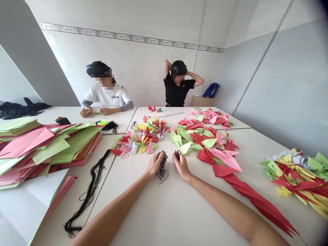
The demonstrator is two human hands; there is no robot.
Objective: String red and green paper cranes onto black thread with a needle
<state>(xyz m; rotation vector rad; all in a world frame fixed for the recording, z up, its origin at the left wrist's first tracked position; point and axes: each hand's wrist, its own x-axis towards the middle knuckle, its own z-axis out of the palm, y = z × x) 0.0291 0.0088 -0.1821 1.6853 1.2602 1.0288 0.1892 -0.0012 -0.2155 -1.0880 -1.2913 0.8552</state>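
Holding a tangled thread bundle (162, 165) in the closed left hand (155, 164) over the table (153, 212), lengthwise near-to-far, pointing loose ends (162, 177) bodyward; clasping a dark item (177, 155) in the closed right hand (182, 165).

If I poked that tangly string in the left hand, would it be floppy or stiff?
The string would probably be floppy: loose strands curl out past the left hand. It's likely light, being a small bunch of thin strands. Pulling one might snag others, because they loop over each other.
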